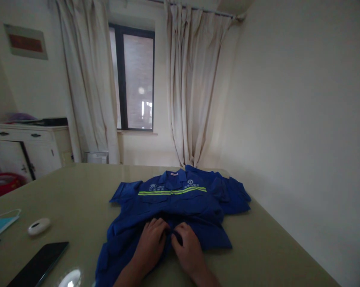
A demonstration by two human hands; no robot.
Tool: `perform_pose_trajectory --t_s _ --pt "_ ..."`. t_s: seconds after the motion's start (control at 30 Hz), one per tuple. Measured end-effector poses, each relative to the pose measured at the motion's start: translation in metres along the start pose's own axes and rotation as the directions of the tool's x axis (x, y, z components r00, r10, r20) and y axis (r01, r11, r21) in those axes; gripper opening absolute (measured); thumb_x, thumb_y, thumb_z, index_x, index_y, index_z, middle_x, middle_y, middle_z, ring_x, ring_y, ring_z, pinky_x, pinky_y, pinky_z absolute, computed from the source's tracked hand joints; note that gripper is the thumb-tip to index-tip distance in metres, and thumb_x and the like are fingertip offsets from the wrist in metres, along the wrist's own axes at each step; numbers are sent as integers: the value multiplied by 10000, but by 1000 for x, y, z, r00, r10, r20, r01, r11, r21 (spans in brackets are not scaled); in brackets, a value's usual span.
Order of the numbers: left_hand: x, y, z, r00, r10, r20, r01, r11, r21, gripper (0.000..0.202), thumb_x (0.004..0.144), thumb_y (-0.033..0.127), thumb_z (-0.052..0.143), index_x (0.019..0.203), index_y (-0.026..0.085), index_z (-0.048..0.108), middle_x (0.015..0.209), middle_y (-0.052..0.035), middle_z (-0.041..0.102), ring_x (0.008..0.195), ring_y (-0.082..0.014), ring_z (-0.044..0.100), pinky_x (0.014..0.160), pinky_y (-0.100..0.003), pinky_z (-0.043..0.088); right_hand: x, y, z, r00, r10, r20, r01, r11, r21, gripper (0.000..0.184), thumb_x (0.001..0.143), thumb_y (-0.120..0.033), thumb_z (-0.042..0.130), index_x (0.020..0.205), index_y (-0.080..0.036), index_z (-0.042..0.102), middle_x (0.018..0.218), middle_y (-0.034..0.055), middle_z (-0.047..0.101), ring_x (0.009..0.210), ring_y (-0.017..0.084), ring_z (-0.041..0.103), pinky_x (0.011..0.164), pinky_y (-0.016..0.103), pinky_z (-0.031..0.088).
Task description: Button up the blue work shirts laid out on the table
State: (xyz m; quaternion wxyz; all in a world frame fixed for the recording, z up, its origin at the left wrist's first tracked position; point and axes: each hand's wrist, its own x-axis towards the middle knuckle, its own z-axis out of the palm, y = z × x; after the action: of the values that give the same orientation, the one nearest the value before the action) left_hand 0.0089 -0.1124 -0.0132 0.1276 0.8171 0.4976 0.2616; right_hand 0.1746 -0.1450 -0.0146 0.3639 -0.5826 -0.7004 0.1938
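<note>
Blue work shirt [174,203] lies on the bench [78,191]; likely light, limp, crease-prone. Left hand [152,239] and right hand [188,245], fingers curled, pinch its front placket. Best hold: seams, hems.

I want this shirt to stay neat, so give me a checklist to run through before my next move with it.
1. Hands placed: left hand and right hand both rest on the front of the blue short-sleeved work shirt. Ok.
2. Shirt facing: front up, collar away from you, yellow-green reflective stripe showing. Ok.
3. Fabric flat: bunched at the right side and near the hands. Not ok.
4. Front fastened: the hands hide it. Cannot tell.
5. Nearby items apart: black phone, white oval gadget and light blue face mask lie left on the olive table, off the shirt. Ok.
</note>
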Motion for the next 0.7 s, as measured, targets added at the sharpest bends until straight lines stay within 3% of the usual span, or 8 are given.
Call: perform_pose_trajectory --t_s 0.17,0.33,0.4,0.5,0.6,0.7 --pt "-4 -1 12 998 -30 -53 15 964 -264 347 989 227 419 1214 285 676 1168 -38 733 1103 -229 635 1005 -386 465 -4 -3 -7 998 -58 -31 60 994 91 198 838 -168 571 1011 -208 659 1021 54 688 983 211 655 894 276 481" --pt "-6 4 20 996 -84 -26 64 894 -444 509 861 154 500 1342 287 601 1243 -50 705 1139 -219 641 1022 -377 488 -7 -4 -15 999 -6 -51 12 993 121 142 897 -325 602 984 -215 629 966 52 697 911 211 659 830 288 500" --pt "-6 8 18 995 -97 8 89 868 -488 541 811 113 503 1318 274 601 1204 -45 716 1121 -209 649 1009 -353 485 -8 -5 -15 998 33 -60 -28 997 73 127 864 -307 640 952 -219 618 929 45 700 865 209 662 790 286 497" --pt "-5 15 12 997 -71 32 76 818 -571 398 856 126 475 1210 249 609 1068 -34 742 1029 -191 682 940 -311 494 -9 -5 -14 996 69 -57 -68 997 30 104 832 -186 603 928 -222 621 886 32 712 820 197 680 747 270 492" --pt "-4 20 7 997 -69 17 64 765 -641 210 883 157 496 1063 236 570 958 -17 735 933 -184 696 860 -289 501 -8 -5 -13 994 99 -41 -97 994 57 200 808 -104 554 940 -222 648 898 32 740 844 197 713 762 262 502" --pt "-5 24 3 996 -93 15 82 777 -624 122 853 182 569 937 241 503 890 0 706 867 -184 684 790 -274 493 -6 -4 -12 993 116 -35 -110 985 136 268 808 -78 527 990 -215 668 959 50 760 932 208 731 834 271 522"
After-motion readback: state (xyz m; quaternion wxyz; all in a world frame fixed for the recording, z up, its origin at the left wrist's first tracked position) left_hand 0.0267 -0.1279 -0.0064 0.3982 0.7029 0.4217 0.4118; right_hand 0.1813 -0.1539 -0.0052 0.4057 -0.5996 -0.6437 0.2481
